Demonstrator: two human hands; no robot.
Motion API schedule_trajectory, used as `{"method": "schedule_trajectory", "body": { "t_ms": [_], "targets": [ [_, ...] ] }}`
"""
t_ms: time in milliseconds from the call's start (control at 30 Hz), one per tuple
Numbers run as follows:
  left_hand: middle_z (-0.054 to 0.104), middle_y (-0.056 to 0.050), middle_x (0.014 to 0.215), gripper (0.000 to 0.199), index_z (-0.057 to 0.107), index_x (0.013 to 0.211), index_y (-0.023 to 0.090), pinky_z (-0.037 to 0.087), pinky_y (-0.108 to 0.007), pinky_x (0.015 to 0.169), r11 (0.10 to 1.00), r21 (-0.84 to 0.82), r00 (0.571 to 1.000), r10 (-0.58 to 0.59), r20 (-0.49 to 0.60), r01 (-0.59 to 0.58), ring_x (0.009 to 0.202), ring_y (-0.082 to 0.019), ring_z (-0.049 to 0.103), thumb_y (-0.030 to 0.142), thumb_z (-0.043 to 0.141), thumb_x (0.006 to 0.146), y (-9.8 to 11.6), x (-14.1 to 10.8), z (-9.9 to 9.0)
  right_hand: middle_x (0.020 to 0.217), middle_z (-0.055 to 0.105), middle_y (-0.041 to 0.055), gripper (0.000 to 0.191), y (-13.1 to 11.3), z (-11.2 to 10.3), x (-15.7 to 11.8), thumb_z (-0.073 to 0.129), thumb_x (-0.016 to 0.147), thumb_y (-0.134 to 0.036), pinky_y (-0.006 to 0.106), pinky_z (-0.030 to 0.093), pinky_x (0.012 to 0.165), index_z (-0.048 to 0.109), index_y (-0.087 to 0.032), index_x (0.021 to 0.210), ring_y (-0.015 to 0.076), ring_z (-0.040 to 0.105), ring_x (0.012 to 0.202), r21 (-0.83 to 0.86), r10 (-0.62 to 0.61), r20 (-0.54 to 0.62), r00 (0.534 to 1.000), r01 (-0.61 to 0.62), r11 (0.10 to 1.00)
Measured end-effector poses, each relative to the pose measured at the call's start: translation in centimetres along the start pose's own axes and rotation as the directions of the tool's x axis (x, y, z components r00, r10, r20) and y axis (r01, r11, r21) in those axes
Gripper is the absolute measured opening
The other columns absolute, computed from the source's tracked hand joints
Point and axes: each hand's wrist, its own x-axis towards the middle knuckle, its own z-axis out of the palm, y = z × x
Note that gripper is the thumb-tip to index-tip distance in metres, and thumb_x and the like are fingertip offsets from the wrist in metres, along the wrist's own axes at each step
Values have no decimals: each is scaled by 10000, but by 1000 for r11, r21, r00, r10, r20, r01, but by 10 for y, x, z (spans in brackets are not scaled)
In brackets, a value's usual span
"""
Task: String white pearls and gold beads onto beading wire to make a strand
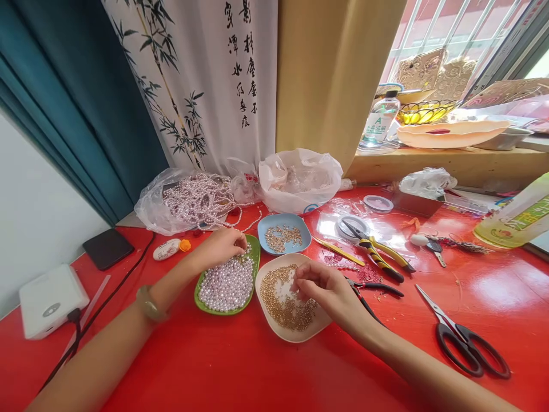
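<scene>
My left hand (223, 247), with a bangle on its wrist, is over the upper part of a green tray (196, 296) of pearly beads (227, 284). Its fingers are pressed together; what they hold, if anything, is too small to name. Above the right side of a white dish (286, 336) of small gold beads (278, 306) is my right hand (319, 284), thumb and fingertips pinched together. Anything between those fingertips cannot be made out. Behind the white dish stands a blue dish (307, 233) with more small gold beads (283, 237).
Scissors (461, 335), pliers (377, 252) and yellow tweezers (338, 250) lie at the right. Bead strands in a plastic bag (148, 200) and a white bag (300, 180) stand behind. At the left are a black phone (108, 249) and a white box (51, 300) with a cable.
</scene>
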Motion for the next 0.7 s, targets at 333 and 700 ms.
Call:
{"method": "schedule_trajectory", "body": {
  "t_ms": [333,700],
  "targets": [
    [667,-28,710,99,651,677,181,374,-244,614,999,32,1000,-18,1,18,676,-161,582,207,568,630,-2,6,12,648,546,-11,66,2,0,0,492,722,-227,216,443,561,493,-173,685,94,528,585,-39,17,2,1000,-17,999],
    [659,-49,734,90,640,668,172,362,-288,681,999,-34,997,-24,-69,22,743,-198,567,204,557,648,-3,2,12,644,567,-6,78,2,0,0,514,712,-212,216,429,536,566,-164,678,104,538,568,-109,23,-9,1000,-24,994]
  ]
}}
